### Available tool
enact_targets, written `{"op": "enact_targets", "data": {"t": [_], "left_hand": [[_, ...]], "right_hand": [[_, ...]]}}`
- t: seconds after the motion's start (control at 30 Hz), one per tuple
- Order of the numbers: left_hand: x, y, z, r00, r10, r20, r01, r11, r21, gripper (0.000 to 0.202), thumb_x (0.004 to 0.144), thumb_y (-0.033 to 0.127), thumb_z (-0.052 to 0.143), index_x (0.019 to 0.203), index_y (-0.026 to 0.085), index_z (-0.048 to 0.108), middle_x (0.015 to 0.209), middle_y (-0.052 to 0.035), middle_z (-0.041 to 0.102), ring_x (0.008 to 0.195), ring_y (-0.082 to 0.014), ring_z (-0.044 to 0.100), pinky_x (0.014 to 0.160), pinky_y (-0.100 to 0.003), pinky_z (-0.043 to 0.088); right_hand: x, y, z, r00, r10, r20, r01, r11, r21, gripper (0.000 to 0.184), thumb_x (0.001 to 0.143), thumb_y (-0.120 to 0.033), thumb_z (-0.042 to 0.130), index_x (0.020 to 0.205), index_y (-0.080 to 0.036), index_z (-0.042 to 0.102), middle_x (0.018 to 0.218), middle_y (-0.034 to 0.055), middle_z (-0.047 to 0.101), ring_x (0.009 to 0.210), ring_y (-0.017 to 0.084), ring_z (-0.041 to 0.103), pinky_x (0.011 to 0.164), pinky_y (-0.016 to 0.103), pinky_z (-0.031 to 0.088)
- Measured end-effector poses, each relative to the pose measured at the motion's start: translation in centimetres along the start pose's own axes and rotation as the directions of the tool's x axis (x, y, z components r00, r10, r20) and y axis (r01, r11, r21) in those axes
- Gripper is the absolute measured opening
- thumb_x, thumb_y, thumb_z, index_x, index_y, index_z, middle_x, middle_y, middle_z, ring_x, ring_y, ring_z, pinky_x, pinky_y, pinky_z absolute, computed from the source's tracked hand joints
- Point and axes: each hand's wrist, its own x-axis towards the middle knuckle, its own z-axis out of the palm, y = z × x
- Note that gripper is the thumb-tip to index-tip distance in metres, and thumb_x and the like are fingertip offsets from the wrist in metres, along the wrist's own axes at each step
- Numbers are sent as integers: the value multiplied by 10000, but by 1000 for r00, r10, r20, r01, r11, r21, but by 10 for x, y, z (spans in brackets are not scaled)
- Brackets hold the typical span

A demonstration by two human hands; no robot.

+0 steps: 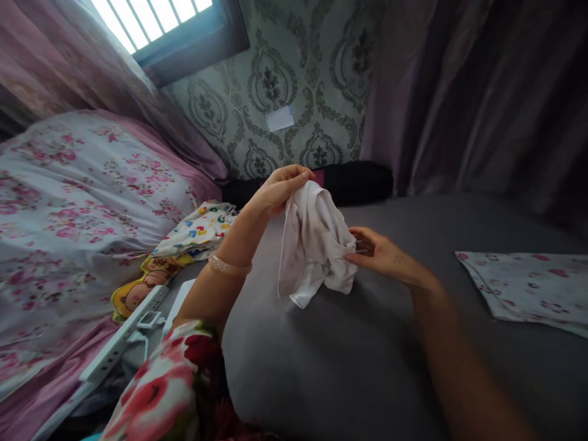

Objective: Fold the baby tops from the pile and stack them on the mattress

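Observation:
A crumpled white cloth garment (316,239) hangs between my two hands over the grey bed surface. My left hand (282,188) pinches its upper edge, palm down, with a pale bangle (229,266) around the wrist. At the garment's right side, my right hand (379,252) grips the fabric between thumb and fingers. The lower folds hang close to the bed; whether they touch it I cannot tell. What kind of garment it is does not show through the folds.
On the right lies a folded patterned cloth (533,285). A white power strip (124,334) with plugs runs along the left, near a multicoloured printed cloth (202,226) and a floral cover (82,202). A long black item (358,182) lies against the wall.

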Motion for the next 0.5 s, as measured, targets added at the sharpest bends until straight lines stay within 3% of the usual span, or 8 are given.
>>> {"op": "enact_targets", "data": {"t": [0.3,0.4,0.5], "left_hand": [[-9,-11,-14,996,-45,-79,35,992,-119,202,795,316,713,843,140,626,667,15,578,538,-75,524,516,-191,424],[-14,-20,-21,994,-22,-104,13,996,-86,218,800,345,703,857,146,634,672,8,581,546,-79,517,510,-189,415],[-22,-34,-31,990,68,-123,-62,997,49,220,814,369,675,871,158,646,687,4,580,573,-84,504,525,-189,396]], "right_hand": [[12,20,10,998,-4,-69,5,1000,6,295,698,-416,729,885,-201,650,873,37,704,830,187,658,845,389,524],[14,21,13,997,-28,-74,28,1000,1,302,701,-468,717,847,-207,674,859,35,714,814,189,657,816,375,523],[14,18,8,985,-44,-165,45,999,4,358,687,-526,716,841,-206,666,854,39,708,807,191,650,791,361,519]]}}
